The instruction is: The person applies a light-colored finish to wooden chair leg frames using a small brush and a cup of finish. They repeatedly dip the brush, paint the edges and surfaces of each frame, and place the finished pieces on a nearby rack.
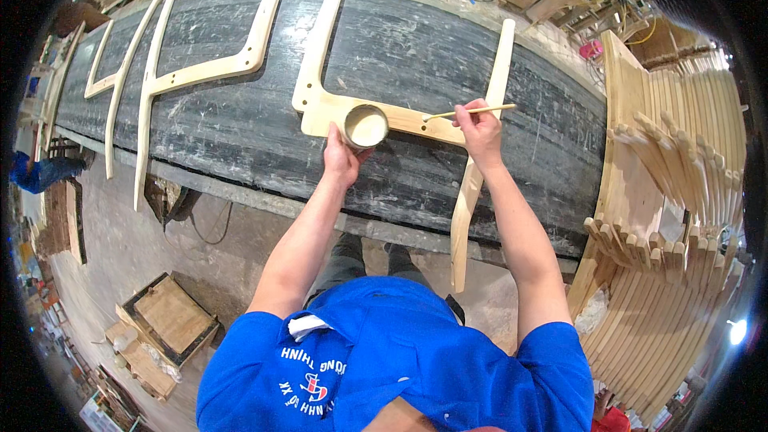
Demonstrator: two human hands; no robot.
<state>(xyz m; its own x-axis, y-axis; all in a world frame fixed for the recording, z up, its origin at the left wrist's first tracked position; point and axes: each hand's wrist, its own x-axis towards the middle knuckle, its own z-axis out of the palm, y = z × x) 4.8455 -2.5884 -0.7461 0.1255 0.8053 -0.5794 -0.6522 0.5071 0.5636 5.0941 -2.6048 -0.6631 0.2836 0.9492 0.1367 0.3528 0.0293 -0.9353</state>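
Observation:
My left hand (pixel 342 158) is closed around a small round cup (pixel 366 126) of cream-coloured liquid, held over the rail of a pale wooden chair-side frame (pixel 324 118). In my right hand (pixel 482 134) a thin wooden stick (pixel 490 110) is pinched between the fingers. The stick's left tip is at the dark drilled holes in the rail; whether it touches the wood I cannot tell. At the frame's right end a long curved leg (pixel 464 228) crosses the rail and hangs over the table's near edge. My right hand hides part of that joint.
More wooden frames (pixel 200 74) lie on the long dark table (pixel 400 48) to the left. Stacked curved wooden pieces (pixel 640 328) stand at the right beside a pale board (pixel 624 96). A wooden box (pixel 172 316) sits on the floor at lower left. Another person (pixel 40 172) is at far left.

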